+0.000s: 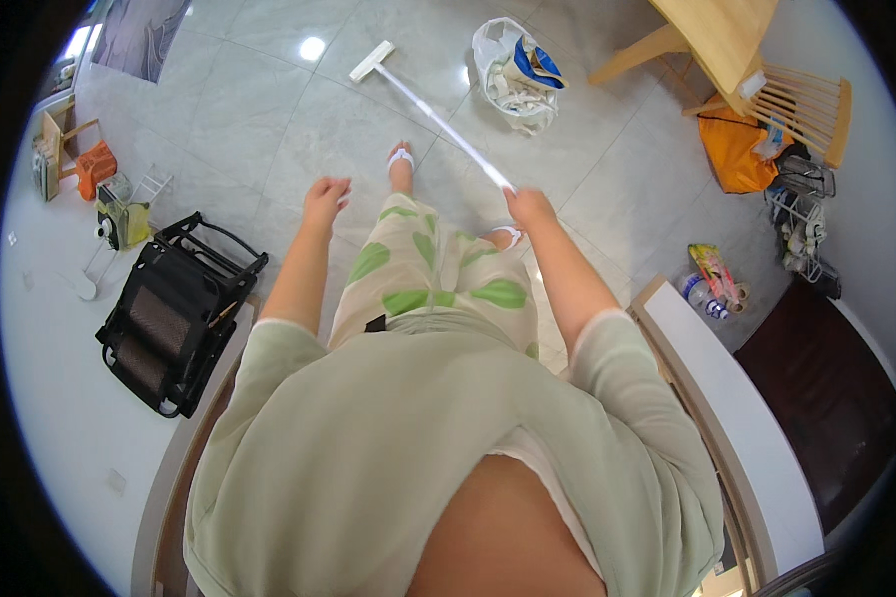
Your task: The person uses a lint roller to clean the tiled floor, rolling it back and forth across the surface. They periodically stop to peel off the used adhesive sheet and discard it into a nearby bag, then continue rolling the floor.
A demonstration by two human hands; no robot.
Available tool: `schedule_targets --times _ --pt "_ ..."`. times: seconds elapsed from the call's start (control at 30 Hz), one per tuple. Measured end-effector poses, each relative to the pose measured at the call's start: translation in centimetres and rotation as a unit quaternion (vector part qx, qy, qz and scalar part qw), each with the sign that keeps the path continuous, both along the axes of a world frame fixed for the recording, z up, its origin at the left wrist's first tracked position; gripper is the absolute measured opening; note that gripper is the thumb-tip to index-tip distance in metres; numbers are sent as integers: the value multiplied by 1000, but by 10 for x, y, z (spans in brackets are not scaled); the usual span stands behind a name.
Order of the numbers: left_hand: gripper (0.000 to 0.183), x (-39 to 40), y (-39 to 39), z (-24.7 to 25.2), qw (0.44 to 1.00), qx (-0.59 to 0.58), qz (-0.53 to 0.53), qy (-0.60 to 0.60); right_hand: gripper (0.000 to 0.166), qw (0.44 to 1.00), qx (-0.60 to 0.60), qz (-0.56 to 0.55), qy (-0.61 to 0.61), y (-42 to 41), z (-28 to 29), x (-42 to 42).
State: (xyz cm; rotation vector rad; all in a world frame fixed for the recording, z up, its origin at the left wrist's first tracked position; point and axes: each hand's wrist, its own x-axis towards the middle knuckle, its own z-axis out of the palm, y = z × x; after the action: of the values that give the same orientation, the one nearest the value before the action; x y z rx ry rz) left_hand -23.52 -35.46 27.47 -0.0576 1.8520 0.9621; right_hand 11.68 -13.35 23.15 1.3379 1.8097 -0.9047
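My right hand (pixel 528 209) is closed around the near end of a white mop-like pole (pixel 448 130). The pole slants up and left over the grey tiled floor (pixel 246 104) to a short white crosswise head (pixel 372 61), which seems to lie on the tiles. My left hand (pixel 327 200) hangs to the left of the pole, away from it, its fingers partly curled and slightly blurred, with nothing clearly in them. Below and between my hands are my feet in white thong sandals (pixel 401 157).
A white plastic bag (pixel 499 74) of mixed things stands right of the pole. Farther right are a wooden table (pixel 724 37), a wooden chair (pixel 806 112) and an orange bag (pixel 735 149). A folded black chair (pixel 172 321) is at left. Bottles (pixel 698 291) stand by the white-topped wall (pixel 724 388).
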Motion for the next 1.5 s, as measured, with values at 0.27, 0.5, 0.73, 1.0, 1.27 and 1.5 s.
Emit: schedule_targets --times 0.27,0.5,0.73,1.0,1.27,1.5 --pt "11 -47 -77 41 996 -17 84 39 58 997 -23 -20 -68 34 -8 41" --pt "10 -25 -42 44 990 50 129 25 64 987 17 25 -155 -58 42 360" --pt "10 16 -63 13 990 22 139 -22 53 990 12 56 -131 -50 76 433" --pt "8 3 -107 3 978 29 203 -32 55 992 10 121 32 61 -62 58" --pt "7 -34 -120 25 981 -13 190 -25 49 999 -30 34 -12 -14 -63 -124" --pt "11 -74 -112 14 990 7 140 20 59 991 14 95 -97 -53 -8 201"
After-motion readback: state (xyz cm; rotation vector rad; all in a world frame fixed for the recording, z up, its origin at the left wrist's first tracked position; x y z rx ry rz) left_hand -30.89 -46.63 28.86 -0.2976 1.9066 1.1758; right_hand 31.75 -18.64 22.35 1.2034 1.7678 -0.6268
